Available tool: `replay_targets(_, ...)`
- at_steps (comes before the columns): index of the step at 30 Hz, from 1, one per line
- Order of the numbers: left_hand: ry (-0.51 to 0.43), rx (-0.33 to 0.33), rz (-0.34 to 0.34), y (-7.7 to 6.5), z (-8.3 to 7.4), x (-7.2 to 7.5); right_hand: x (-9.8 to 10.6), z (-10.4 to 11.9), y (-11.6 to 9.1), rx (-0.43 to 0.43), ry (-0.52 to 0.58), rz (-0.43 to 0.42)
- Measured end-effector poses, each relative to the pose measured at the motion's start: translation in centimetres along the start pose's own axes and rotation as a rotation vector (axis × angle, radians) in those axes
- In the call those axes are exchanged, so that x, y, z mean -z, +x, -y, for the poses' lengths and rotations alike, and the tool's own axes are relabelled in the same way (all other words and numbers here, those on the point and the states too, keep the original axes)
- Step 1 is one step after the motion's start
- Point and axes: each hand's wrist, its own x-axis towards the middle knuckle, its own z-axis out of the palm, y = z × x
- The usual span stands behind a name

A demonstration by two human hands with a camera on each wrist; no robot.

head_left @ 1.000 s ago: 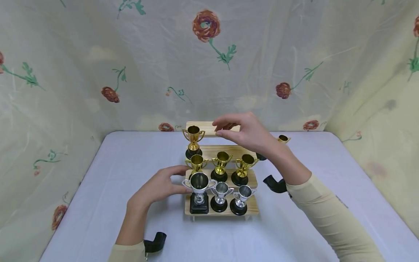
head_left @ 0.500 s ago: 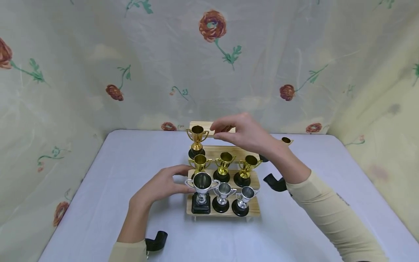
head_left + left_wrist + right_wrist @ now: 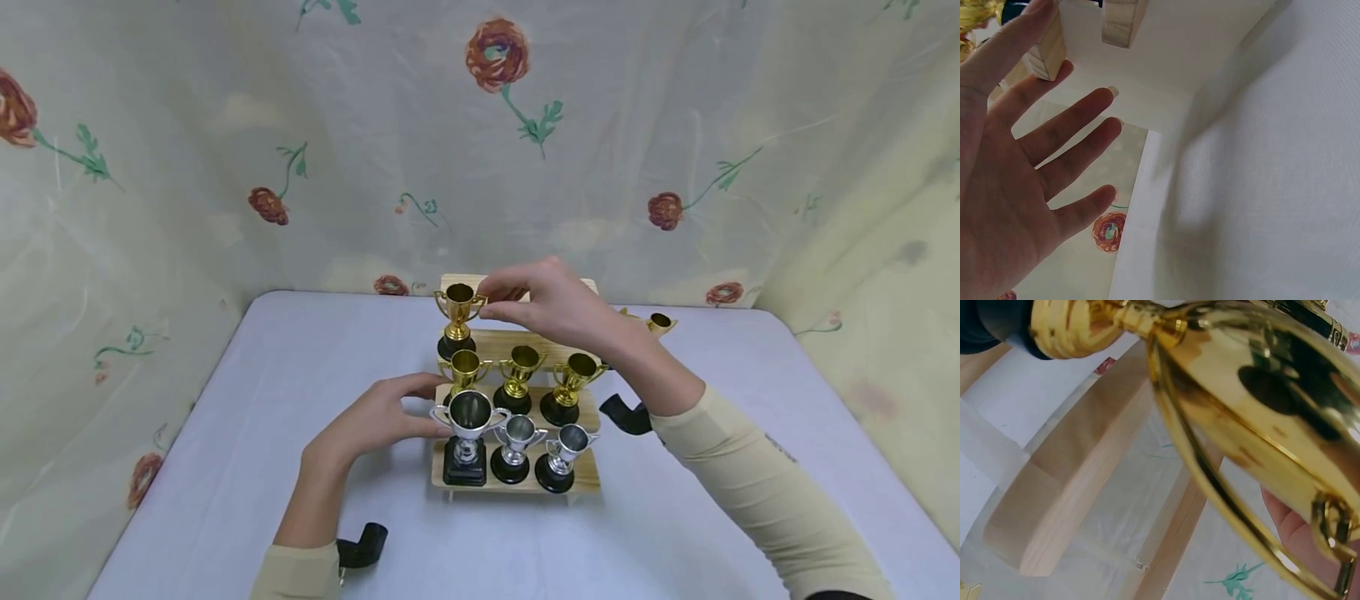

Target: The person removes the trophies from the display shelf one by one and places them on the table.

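Observation:
A tiered wooden stand (image 3: 507,479) holds small gold and silver trophies on its steps. My left hand (image 3: 366,425) holds the stand's left side, with the board end (image 3: 1050,55) between thumb and index finger; its other fingers are spread. At the second highest step, a gold trophy (image 3: 457,310) stands upright on a black base. My right hand (image 3: 553,307) reaches over the stand, thumb and index finger at this trophy's right handle. Another gold trophy (image 3: 1260,394) fills much of the right wrist view and hides most of that hand.
Below are several gold trophies, including one (image 3: 573,379) at the right, and silver trophies, the largest (image 3: 468,417) at front left. A further gold trophy (image 3: 660,323) is partly hidden behind my right wrist. Flowered cloth (image 3: 360,150) hangs behind the white table (image 3: 225,467).
My right hand has moved left until its fingertips meet the gold trophy's handle. My left hand stays at the stand's side. The head view has shifted slightly.

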Motion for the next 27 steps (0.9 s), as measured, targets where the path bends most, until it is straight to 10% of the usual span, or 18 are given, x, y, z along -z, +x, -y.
replay_targets(27,-0.022,0.031,-0.001,-0.07,-0.09,-0.07,0.25,-0.01,-0.25,-0.092,0.064,-0.087)
